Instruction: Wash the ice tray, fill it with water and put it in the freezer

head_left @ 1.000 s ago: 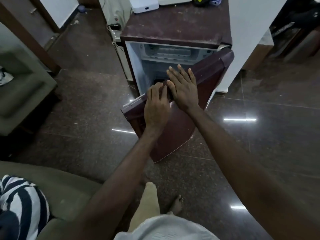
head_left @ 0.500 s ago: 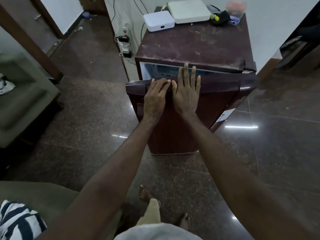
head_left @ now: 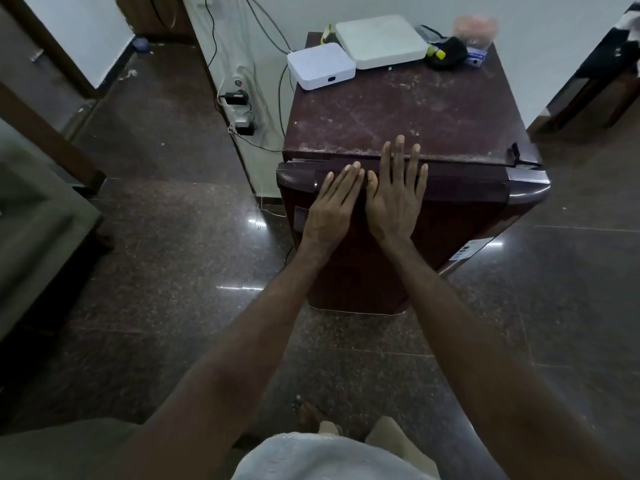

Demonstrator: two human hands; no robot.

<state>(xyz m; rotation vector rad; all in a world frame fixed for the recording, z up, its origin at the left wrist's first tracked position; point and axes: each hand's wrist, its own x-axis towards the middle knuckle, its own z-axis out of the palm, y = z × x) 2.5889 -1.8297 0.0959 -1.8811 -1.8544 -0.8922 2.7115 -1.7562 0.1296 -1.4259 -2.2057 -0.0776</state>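
Closure is the change: the fridge door [head_left: 467, 209], swung wide a second ago and half shut soon after, now sits flush against the cabinet, leaving only a thin seam under the fridge top [head_left: 398, 109]. The left hand [head_left: 332, 209] and right hand [head_left: 394, 202] lie side by side on the door's upper edge. Their fingers [head_left: 400, 150] are straight and flat, pressing and gripping nothing, and the right fingertips reach past the seam toward twelve o'clock. The ice tray is out of sight. Presumably it is in the freezer compartment behind the door, though nothing here confirms that. At twelve o'clock on the fridge top, a small white box [head_left: 320, 65] sits just beside a larger white box [head_left: 381, 41]. The task looks all but done; only letting go of the door seems left.
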